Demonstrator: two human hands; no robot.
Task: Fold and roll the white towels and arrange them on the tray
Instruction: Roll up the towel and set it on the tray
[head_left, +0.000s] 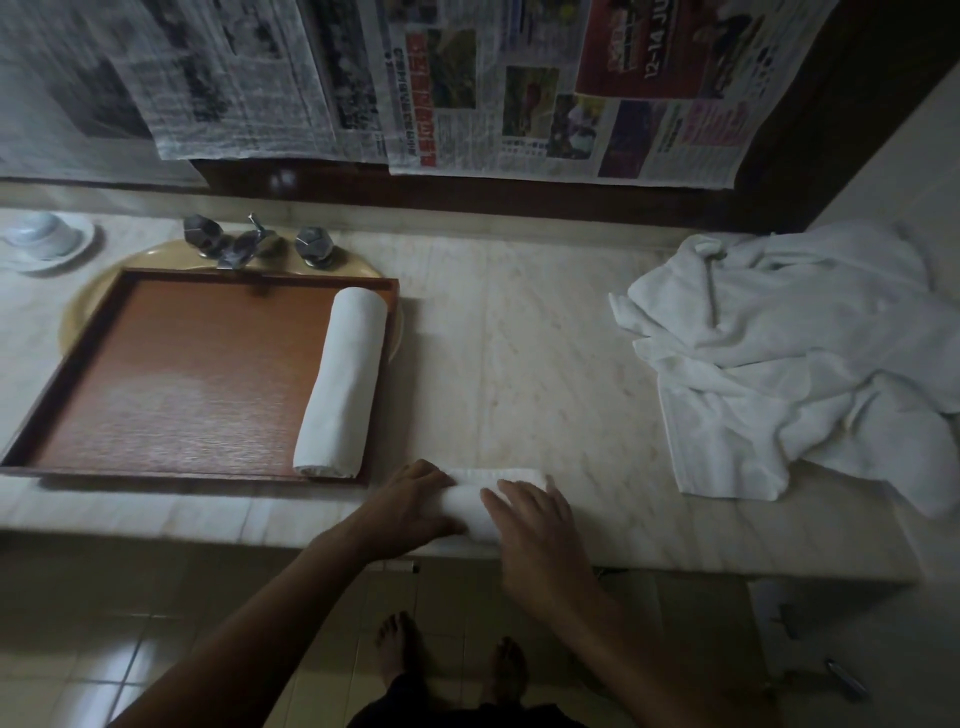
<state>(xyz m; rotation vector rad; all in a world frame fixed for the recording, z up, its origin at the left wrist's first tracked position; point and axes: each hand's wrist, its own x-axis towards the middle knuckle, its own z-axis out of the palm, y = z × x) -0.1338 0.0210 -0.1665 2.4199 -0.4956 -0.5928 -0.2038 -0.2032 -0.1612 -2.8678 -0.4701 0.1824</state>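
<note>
A brown wooden tray (171, 374) lies on the marble counter at the left, over the basin. One rolled white towel (343, 382) lies along the tray's right side. At the counter's front edge a second white towel (475, 506) is partly rolled. My left hand (410, 501) curls round its left end. My right hand (530, 512) lies on top of its right part with the fingers spread. A heap of loose white towels (795, 364) sits on the right of the counter.
Chrome taps (249, 244) stand behind the tray at the rim of a yellow basin (88, 301). A white upturned cup on a saucer (44, 241) is at the far left. Newspapers (441, 88) hang on the wall behind. Bare marble counter (519, 364) lies between tray and heap.
</note>
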